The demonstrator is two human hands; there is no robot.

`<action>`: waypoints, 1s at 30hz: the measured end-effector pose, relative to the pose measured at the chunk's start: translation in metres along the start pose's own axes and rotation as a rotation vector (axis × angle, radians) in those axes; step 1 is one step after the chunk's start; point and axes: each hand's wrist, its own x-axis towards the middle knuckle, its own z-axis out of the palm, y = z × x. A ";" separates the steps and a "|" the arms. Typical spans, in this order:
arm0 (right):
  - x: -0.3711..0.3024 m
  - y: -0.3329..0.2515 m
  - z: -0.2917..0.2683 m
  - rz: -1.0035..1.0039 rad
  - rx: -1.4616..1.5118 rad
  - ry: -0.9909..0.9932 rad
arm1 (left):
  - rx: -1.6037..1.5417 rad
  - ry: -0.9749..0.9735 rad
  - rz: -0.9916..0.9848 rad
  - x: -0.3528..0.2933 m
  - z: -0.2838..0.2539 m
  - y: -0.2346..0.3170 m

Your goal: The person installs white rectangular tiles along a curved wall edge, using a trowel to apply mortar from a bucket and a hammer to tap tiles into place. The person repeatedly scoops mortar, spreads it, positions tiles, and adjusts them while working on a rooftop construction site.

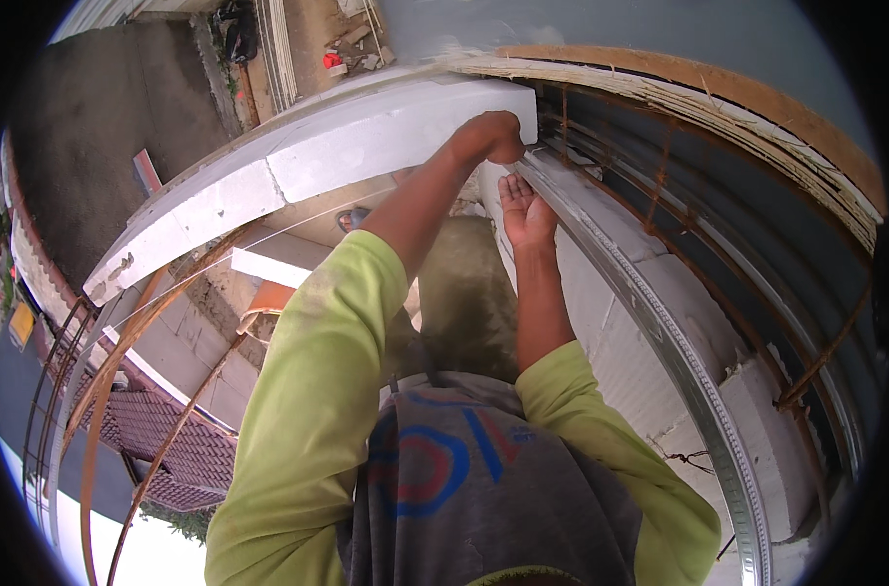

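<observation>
From far off, I saw the metal strip [644, 311] run along the wall [610, 361], its far end near the corner by the white blocks [395, 132]. The blocks stood in a row, so I guessed the job was partway done; I couldn't tell what was left. My left hand [490, 137] bent over that end, its fingers hidden, so I couldn't tell their grip. My right hand [528, 217] was palm up, fingers loose. The strip looked thin, gray and shiny, with a bumpy edge.

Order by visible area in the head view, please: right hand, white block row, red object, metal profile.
Largest to smallest:
1. White block row
2. Metal profile
3. Right hand
4. Red object
</observation>
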 end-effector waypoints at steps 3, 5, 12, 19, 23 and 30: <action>0.004 0.000 -0.004 0.002 0.009 0.004 | 0.001 0.045 0.025 -0.003 0.002 0.002; 0.003 -0.001 -0.004 -0.005 0.015 0.015 | 0.029 0.053 0.038 -0.004 0.002 0.007; 0.005 -0.005 0.002 0.035 0.044 0.054 | 0.124 0.003 0.008 0.005 -0.006 0.011; 0.018 -0.002 -0.002 0.083 0.106 0.012 | 0.131 -0.029 -0.023 0.010 -0.008 0.018; 0.014 -0.002 0.001 0.097 0.138 0.005 | 0.133 -0.042 -0.053 0.004 -0.014 0.021; 0.010 -0.010 0.016 0.095 -0.006 0.030 | 0.179 -0.032 -0.086 0.006 -0.007 0.030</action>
